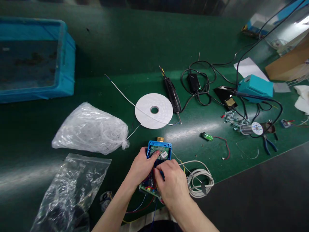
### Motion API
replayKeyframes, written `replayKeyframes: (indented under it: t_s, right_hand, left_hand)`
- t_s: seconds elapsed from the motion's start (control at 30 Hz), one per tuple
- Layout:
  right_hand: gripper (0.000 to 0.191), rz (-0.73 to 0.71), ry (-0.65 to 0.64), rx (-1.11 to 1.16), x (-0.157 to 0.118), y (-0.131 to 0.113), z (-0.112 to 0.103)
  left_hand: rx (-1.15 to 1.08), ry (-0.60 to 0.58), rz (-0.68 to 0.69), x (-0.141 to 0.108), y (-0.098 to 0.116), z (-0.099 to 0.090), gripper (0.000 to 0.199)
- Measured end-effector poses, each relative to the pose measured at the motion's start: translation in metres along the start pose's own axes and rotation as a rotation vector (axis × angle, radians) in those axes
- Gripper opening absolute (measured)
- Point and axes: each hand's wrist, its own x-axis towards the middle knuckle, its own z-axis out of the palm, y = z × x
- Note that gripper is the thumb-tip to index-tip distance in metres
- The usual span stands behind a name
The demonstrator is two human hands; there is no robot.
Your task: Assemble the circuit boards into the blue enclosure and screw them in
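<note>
My left hand (142, 167) grips the left side of a small blue plastic box (159, 148) with a green circuit board inside and a brass fitting on its far edge. My right hand (171, 185) is closed over the near part of the box, fingers pinched on a second green board (147, 189) with red and blue wires. Just right of my hands lies a coil of white cable (200, 182), and a thin yellow wire runs from the box toward it.
A white tape roll (154, 110), a black electric screwdriver (172, 94), a green battery with red lead (207, 136), a solder spool (256, 128), blue pliers (269, 145), a teal soldering station (256, 86), two clear plastic bags (90, 129) and a blue bin (33, 58) lie on the green mat.
</note>
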Motion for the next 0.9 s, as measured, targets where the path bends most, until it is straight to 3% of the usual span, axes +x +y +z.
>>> replayKeyframes:
  t_s: [0.1,0.17,0.3,0.43,0.6,0.9]
  right_hand:
    - [0.019,0.009,0.07,-0.311,-0.002,0.004,-0.001]
    - [0.025,0.092,0.114,-0.355,-0.002,0.01,-0.003]
    - [0.029,0.247,0.221,-0.159,0.002,0.026,-0.003]
    - [0.05,0.237,0.234,0.066,0.011,0.037,0.005]
    - [0.039,0.174,0.187,0.19,0.02,0.041,0.013]
    - [0.034,0.204,0.19,0.26,0.025,0.043,0.01]
  left_hand:
    - [-0.002,-0.006,0.005,0.0,0.001,0.0,0.044]
    - [0.0,-0.01,0.005,-0.001,0.001,-0.001,0.044]
    - [0.004,-0.017,-0.004,-0.001,0.001,-0.001,0.047]
    - [0.013,-0.017,0.001,0.0,-0.001,-0.001,0.048]
    - [0.026,-0.008,0.007,-0.001,-0.001,0.0,0.046]
    - [0.04,0.039,-0.036,-0.005,0.008,0.005,0.044]
